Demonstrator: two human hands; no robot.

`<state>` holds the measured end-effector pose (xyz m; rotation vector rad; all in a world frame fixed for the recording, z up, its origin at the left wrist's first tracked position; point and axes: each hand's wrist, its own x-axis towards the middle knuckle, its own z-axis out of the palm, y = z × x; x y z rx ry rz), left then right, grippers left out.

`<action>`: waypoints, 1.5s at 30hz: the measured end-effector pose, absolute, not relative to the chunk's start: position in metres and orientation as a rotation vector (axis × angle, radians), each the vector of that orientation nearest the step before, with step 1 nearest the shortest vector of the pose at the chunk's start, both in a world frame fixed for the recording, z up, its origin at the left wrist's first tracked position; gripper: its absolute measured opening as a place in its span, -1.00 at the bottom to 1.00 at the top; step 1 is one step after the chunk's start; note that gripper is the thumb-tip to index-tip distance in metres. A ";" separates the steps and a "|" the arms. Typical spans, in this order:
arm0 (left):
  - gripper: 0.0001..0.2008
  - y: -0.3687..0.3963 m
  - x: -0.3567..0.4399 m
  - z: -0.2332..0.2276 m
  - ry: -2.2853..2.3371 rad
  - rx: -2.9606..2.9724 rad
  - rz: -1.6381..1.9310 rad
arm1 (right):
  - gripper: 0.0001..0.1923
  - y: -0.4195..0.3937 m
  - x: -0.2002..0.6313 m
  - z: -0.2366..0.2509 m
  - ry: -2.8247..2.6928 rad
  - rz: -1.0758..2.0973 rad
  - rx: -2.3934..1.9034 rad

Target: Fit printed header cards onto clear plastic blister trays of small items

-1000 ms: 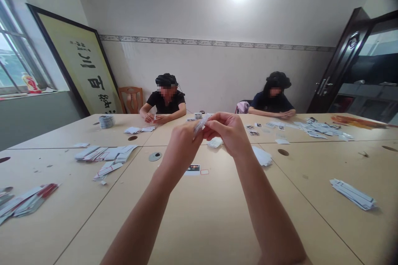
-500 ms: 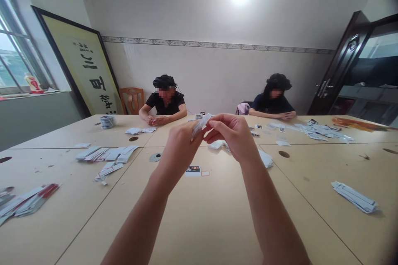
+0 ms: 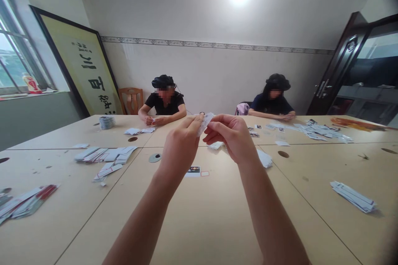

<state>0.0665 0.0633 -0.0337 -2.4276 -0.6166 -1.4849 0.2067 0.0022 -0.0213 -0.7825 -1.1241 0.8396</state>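
Observation:
Both my hands are raised over the middle of the beige table point(image 3: 202, 223). Between them is a small white packet point(image 3: 205, 121): my left hand point(image 3: 180, 145) pinches its lower end and my right hand point(image 3: 231, 134) pinches its upper right end. Below them on the table lie a small printed card point(image 3: 193, 170) and a tiny red-edged sticker point(image 3: 205, 173). A loose heap of white packets point(image 3: 264, 158) sits just behind my right wrist.
Stacks of white and red-edged packets lie at the left point(image 3: 105, 155), the far left edge point(image 3: 25, 203) and the right point(image 3: 354, 196). Two people point(image 3: 163, 101) point(image 3: 273, 101) sit across the table with cards. A grey disc point(image 3: 154, 157), framed calligraphy point(image 3: 83, 70) and a dark door point(image 3: 338, 66) are around.
My left fingers have slid up along the packet and my hands sit slightly closer together. The view has barely shifted.

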 end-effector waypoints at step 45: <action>-0.67 0.045 0.070 -0.024 -0.906 -2.838 -1.985 | -0.83 0.011 0.182 -0.026 -0.925 0.823 -0.651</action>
